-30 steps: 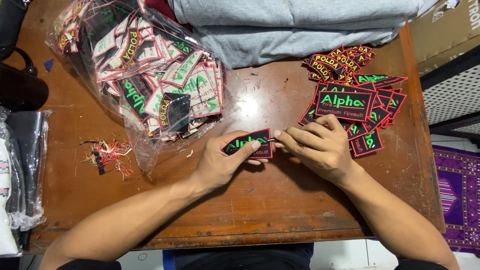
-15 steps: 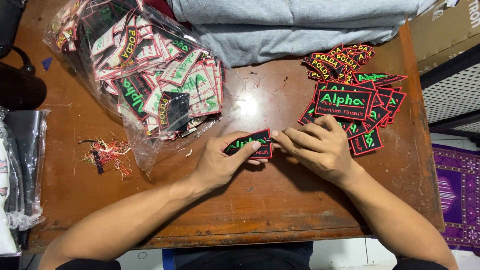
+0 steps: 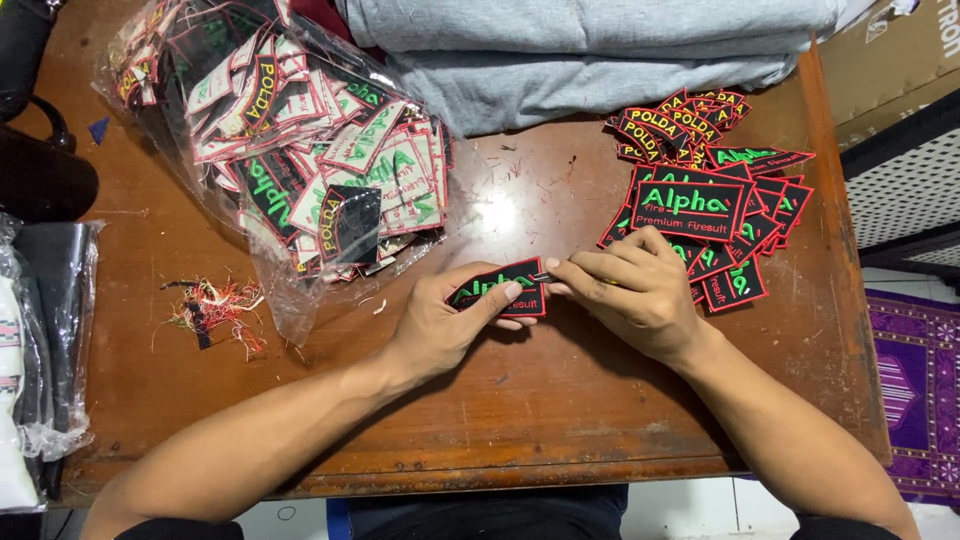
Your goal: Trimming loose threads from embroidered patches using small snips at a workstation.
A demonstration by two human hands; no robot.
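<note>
head view, left hand (image 3: 440, 325): I've got it pinching a black patch (image 3: 500, 290) with green lettering, thumb on top, low over the wooden surface (image 3: 560, 420).
right hand (image 3: 630, 295): fingertips closed on a thin tool at the patch's right edge.
around: patch pile (image 3: 710, 200) just beyond, clear bag of patches (image 3: 290, 150) far left, thread scraps (image 3: 215, 310).
</note>
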